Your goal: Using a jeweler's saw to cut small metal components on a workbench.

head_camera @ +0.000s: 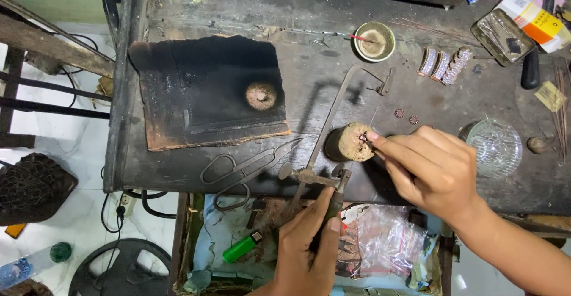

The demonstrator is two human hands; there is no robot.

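A dark, worn workbench [321, 82] carried a charred board [202, 94], with metal shears [250, 168] lying just below it. At the bench's front edge sat a round wooden peg [351, 142]. A jeweller's saw [324, 147] stood across the peg's left side, its frame running up and away. The left hand [306, 248] was wrapped around the saw's handle below the bench edge. The right hand [431, 168] pinched a tiny metal piece [363, 139] against the peg's face, fingertips closed on it.
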